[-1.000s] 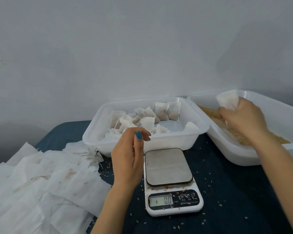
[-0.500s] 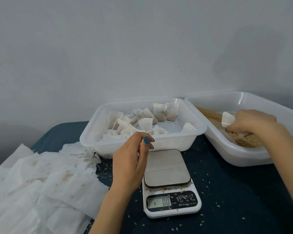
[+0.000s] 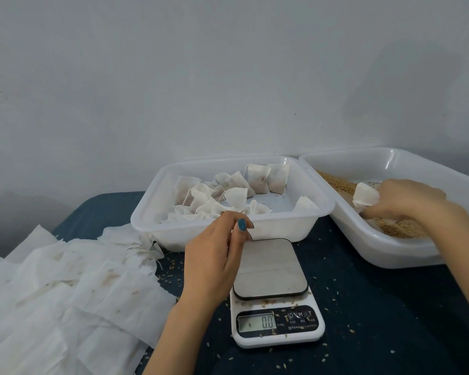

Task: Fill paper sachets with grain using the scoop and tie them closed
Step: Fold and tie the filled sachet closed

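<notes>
My right hand (image 3: 406, 201) is down inside the white grain tray (image 3: 385, 250) at the right, holding a white paper sachet (image 3: 366, 196) against the brown grain (image 3: 401, 230). No scoop shows; whatever lies under the hand is hidden. My left hand (image 3: 214, 263) hovers in front of the middle tray (image 3: 282, 226), fingers loosely curled, thumb and fingertips pinched together; I cannot see anything in it. Several filled, tied sachets (image 3: 266, 178) lie in that middle tray.
A kitchen scale (image 3: 275, 293) reading 0.0 stands just right of my left hand on the dark blue cloth (image 3: 377, 307), which is sprinkled with loose grains. A spread of flat empty sachets (image 3: 65, 299) covers the left side. A grey wall stands behind.
My right hand came down with the sachet from above the grain tray into the grain and now rests lower in it. My left hand has hardly moved.
</notes>
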